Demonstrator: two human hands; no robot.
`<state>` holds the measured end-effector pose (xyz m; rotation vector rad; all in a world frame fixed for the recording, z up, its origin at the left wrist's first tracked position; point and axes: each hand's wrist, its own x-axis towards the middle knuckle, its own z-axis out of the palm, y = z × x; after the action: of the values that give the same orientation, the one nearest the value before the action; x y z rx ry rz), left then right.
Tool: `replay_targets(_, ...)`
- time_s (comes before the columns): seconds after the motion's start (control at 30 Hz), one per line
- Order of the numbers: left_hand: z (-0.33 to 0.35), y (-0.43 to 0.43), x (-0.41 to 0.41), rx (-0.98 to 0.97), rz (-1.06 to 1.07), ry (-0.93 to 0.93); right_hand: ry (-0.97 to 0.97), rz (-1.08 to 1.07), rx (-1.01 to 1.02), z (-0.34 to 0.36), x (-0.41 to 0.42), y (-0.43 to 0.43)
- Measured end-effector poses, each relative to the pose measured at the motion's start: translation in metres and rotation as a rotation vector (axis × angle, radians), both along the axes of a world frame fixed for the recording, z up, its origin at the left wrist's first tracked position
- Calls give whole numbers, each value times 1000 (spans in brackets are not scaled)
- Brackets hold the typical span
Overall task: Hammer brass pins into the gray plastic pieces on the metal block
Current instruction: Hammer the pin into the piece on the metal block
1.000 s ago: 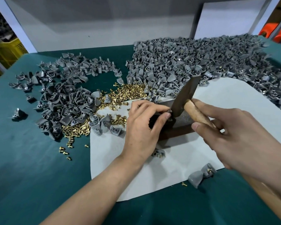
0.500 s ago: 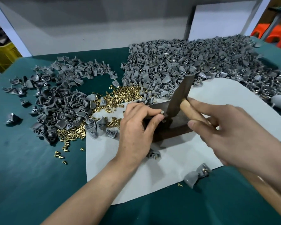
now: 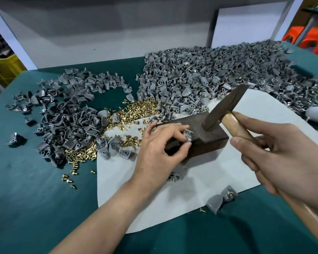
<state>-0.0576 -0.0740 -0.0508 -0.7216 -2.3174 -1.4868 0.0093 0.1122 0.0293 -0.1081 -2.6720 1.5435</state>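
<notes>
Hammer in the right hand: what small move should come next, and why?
Probably a short lift and a shift left, then a tap down on the gray piece that the left hand pinches on the metal block. The hammer, gripped by the right hand, has its face low over the block, to the right of that piece, not above it.

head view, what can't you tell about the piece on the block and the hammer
- Piece on the block, head view: the left hand covers most of it.
- Hammer handle end: cut off by the right edge.
- Far pile: too small and blurred to tell finished pieces.
</notes>
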Motion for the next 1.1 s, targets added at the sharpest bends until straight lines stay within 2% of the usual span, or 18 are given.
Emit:
replay_targets(0.17, -1, 1, -2, -10, 16, 122, -36, 29, -37, -2, 3, -9)
replay_targets(0.33, 0, 1, 0, 35, 40, 54, -58, 44, -72, -6, 5, -18)
replay_targets(0.73, -2, 2, -1, -17, 150, 212, -6, 11, -30, -11, 3, -24)
replay_targets(0.83, -2, 1, -3, -15, 206, 199, -7, 0, -46, -10, 5, -25)
replay_targets(1.1, -2, 2, -3, 48, 194, 129, -14, 12, -32, -12, 3, -30)
